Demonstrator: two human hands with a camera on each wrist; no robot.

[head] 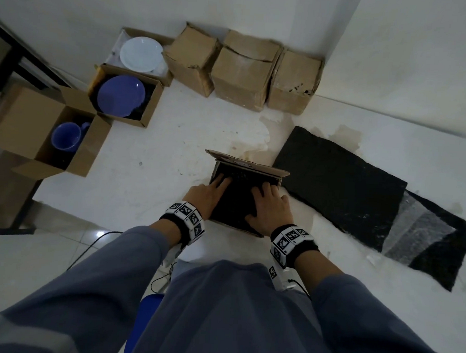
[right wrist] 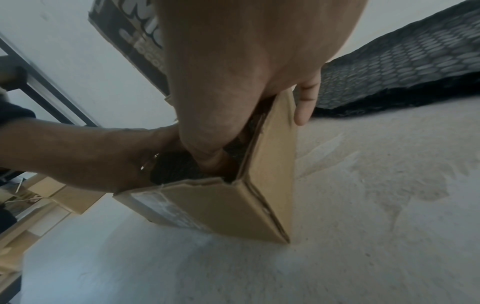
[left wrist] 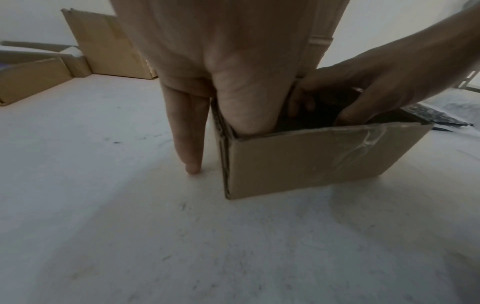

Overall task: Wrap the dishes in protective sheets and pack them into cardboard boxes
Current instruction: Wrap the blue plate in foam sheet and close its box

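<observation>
Dishes sit in open boxes at about ten o'clock on the white surface: a white plate (head: 141, 53) lies flat in the far box, a blue plate (head: 121, 96) lies flat in the next box, and a blue mug (head: 66, 136) stands with its mouth up in the near box (head: 26, 127), its handle toward one o'clock. Three shut boxes (head: 242, 71) stand in a row at twelve o'clock by the wall.

Right in front of the person is a small open box (head: 247, 166). Its long side runs from the person toward twelve o'clock, and its far flap stands up. Something wrapped in a black sheet (head: 237, 195) fills it. What is under the sheet cannot be seen.

The left hand (head: 208, 194) reaches into the left side of the small box, with straight fingers on the black wrap. One finger (left wrist: 188, 133) hangs outside the box wall. The right hand (head: 268, 205) presses flat on the wrap on the right side, thumb spread toward the near edge, and one finger is outside the wall.

A black bubbly sheet (head: 342, 182) lies flat at two o'clock, its long side going from eleven to four o'clock. A clear bubbly sheet (head: 417, 234) lies at its far end.

White letters show on a dark panel (right wrist: 135, 41) in the right wrist view, but they cannot be read.
</observation>
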